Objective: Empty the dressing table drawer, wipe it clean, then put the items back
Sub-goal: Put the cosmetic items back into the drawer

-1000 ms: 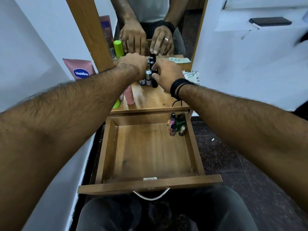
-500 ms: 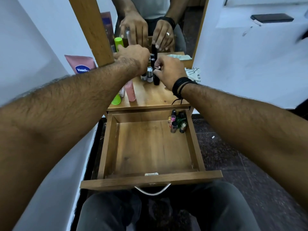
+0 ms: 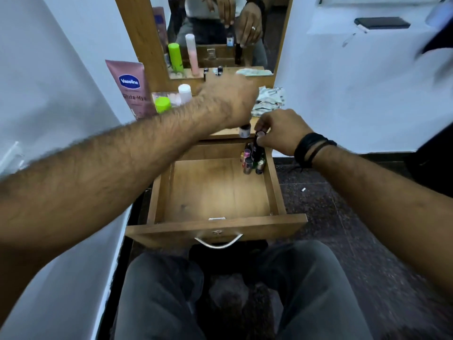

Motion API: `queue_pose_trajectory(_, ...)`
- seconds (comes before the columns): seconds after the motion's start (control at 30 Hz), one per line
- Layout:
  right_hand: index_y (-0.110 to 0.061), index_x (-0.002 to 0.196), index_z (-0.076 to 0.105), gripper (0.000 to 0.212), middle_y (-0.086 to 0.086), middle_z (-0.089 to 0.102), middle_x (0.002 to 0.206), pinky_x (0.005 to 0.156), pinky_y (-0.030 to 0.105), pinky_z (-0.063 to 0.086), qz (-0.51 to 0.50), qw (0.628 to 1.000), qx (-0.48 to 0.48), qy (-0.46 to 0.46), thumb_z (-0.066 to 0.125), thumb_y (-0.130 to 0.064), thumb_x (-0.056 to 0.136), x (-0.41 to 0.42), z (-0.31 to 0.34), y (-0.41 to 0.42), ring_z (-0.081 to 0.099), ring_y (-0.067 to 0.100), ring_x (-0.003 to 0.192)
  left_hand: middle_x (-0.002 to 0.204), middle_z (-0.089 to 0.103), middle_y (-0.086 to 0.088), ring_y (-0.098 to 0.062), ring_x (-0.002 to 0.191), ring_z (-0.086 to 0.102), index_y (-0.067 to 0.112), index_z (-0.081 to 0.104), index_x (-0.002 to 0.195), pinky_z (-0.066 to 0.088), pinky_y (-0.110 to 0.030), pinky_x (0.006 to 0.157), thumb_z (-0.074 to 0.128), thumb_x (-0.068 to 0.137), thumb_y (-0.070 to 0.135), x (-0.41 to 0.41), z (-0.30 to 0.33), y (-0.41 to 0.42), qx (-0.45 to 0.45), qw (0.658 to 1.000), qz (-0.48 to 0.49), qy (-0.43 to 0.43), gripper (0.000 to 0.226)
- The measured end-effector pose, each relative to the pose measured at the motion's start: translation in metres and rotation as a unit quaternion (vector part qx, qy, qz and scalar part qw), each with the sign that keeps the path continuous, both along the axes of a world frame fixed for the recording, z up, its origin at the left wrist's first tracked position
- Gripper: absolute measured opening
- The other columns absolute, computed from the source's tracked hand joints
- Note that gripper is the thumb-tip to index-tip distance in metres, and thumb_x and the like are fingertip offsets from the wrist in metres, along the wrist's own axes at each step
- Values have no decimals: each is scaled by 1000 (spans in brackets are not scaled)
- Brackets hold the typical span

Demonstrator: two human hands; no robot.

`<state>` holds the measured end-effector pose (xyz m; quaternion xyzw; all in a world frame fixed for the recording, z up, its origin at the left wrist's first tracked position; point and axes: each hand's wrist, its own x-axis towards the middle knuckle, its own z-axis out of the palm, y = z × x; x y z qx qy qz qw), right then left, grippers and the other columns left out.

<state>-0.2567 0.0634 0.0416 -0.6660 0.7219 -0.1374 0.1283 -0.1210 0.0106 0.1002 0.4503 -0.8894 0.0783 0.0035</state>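
Note:
The wooden drawer (image 3: 215, 192) stands pulled out below the dressing table top. Several small cosmetic bottles (image 3: 252, 163) stand bunched in its far right corner. My right hand (image 3: 282, 131) pinches a dark slim tube (image 3: 257, 148) by its top, held upright just over that bunch. My left hand (image 3: 230, 101), blurred, grips a small pale bottle (image 3: 245, 130) above the table's front edge.
On the table top stand a pink Vaseline tube (image 3: 132, 87), a green-capped bottle (image 3: 162, 104), a white-capped bottle (image 3: 185, 93) and a crumpled cloth (image 3: 268, 99). A mirror (image 3: 220, 33) rises behind. My knees sit under the drawer handle (image 3: 218, 242). A phone (image 3: 381, 22) lies on the right shelf.
Both hands have come back from the table's rear toward the drawer. The right hand has carried the dark tube down over the bottles in the corner; the left has brought a small bottle along.

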Motion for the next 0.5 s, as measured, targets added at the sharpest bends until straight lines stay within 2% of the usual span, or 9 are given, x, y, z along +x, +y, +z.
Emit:
queue_pose_trajectory(0.1,-18,100,71,19,6,70,101,71,28,40,-2,999,26,28,68,-21,82,-1,-23,12,59,26,89,92,55,-1,-31,97,59,26,68,101,51,-51,83,71,85,32,-2,-36,14,56,998,18,-7,17)
queue_pose_trajectory(0.17,-14,100,71,20,9,70,100,71,31,45,-2,999,28,35,66,-20,82,0,-39,16,61,29,91,92,52,-2,-33,103,58,24,66,102,48,-53,88,72,84,30,-3,-60,20,95,995,24,-21,20)
queue_pose_trajectory(0.3,-13,102,69,20,11,69,105,74,34,44,12,999,13,48,65,-20,83,-2,-65,18,62,34,99,114,64,-6,-36,113,58,24,65,110,44,-51,95,65,88,28,-3,-97,28,139,989,26,-36,23)
queue_pose_trajectory(0.4,-16,104,67,19,9,67,108,75,33,42,11,998,5,53,62,-21,87,-2,-82,19,62,32,99,117,65,-6,-35,113,60,23,64,114,44,-51,98,62,91,29,-3,-111,30,155,987,26,-36,23)
queue_pose_trajectory(0.5,-19,102,65,18,5,67,105,78,38,52,2,997,-6,82,60,-29,88,-1,-93,21,63,31,95,118,63,-7,-37,115,58,24,61,118,45,-50,92,62,93,32,-4,-119,32,175,983,41,-34,26)
